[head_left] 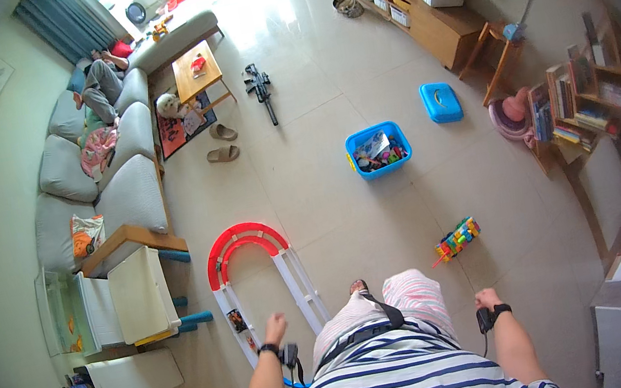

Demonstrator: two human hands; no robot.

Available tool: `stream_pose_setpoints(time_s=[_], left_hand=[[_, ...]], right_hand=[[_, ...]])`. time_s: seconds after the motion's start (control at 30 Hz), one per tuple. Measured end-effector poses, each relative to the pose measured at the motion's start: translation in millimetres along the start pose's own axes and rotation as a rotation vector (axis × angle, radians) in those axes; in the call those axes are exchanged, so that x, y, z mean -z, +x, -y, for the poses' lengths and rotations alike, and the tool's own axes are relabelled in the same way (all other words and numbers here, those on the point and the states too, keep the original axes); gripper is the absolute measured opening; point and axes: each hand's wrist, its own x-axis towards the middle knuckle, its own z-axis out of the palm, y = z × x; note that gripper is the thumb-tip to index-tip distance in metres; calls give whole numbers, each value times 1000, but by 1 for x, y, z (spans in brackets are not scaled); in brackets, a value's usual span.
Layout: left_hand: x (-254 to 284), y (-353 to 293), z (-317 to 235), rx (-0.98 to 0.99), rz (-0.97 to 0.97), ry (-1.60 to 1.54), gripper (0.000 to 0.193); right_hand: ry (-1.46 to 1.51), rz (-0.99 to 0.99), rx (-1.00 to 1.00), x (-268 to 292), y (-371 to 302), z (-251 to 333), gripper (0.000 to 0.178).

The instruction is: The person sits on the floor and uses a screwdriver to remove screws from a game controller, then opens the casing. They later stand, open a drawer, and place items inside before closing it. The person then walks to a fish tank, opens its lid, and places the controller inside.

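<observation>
Single head-mounted fisheye view, looking steeply down from standing height. The wearer's striped torso fills the lower centre; the floor (pixel 321 159) spreads across the middle; the sofa (pixel 118 186) bends along the left rim, shelving at the right.

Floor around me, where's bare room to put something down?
Bare tile lies between the toy track and blue bin, and ahead of the right hand beside the block toy. The left hand is crowded by track and tables.

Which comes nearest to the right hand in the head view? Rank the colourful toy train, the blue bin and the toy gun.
From the right hand:
1. Colourful toy train, on the floor just ahead.
2. Blue bin, mid-floor, further ahead.
3. Toy gun, far ahead, by the coffee table.
</observation>
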Motion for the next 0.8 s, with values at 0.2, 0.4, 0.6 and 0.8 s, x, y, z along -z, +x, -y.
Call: stream_pose_setpoints(time_s=[0.2,0.4,0.6,0.8], left_hand=[[-51,161,-267,-252,93,-127,27],[-107,200,-376,-36,220,35,30],[-150,253,-453,27,411,97,34],[-175,312,-516,38,297,-15,32]], right_hand=[[312,-38,-253,52,69,17,5],[482,-47,-254,110,180,153,5],[331,-10,182,172,253,342,17],[424,-20,205,201,286,415,16]])
